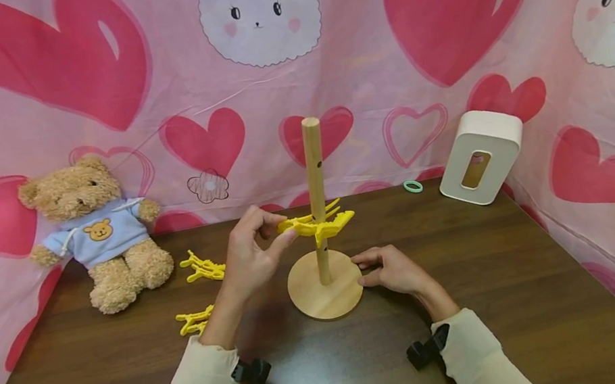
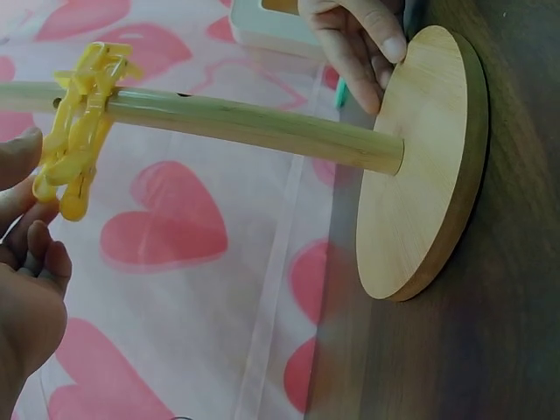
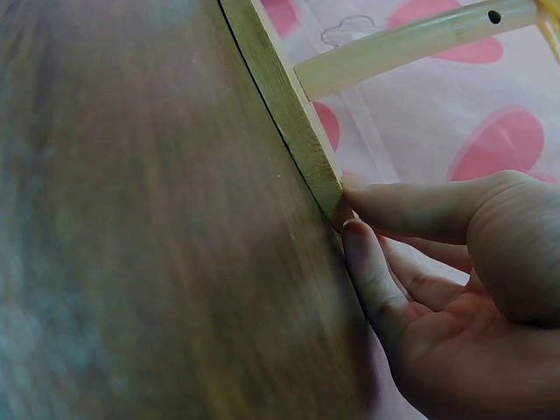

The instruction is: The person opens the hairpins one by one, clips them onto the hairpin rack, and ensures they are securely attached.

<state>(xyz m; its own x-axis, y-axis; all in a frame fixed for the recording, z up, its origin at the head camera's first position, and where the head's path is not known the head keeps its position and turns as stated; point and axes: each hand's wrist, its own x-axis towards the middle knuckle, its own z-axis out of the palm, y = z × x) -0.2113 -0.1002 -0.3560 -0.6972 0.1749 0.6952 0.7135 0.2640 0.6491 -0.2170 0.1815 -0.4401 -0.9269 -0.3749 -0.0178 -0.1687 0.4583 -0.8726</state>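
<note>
The left hand (image 1: pixel 252 250) is pinching a yellow plastic clip (image 1: pixel 334 225) between thumb and fingers, and the clip's arms are straddling the upright wooden post (image 1: pixel 314 156), well above the round wooden base (image 1: pixel 323 302)! Down low, the right hand (image 1: pixel 392 270) is gripping the base's right edge with thumb and fingertips. Two more yellow clips (image 1: pixel 203 266) are lying left of the left forearm on the dark tabletop (image 1: pixel 501 309), and a blue-hooded teddy bear (image 1: pixel 100 239) is sitting further left.
</note>
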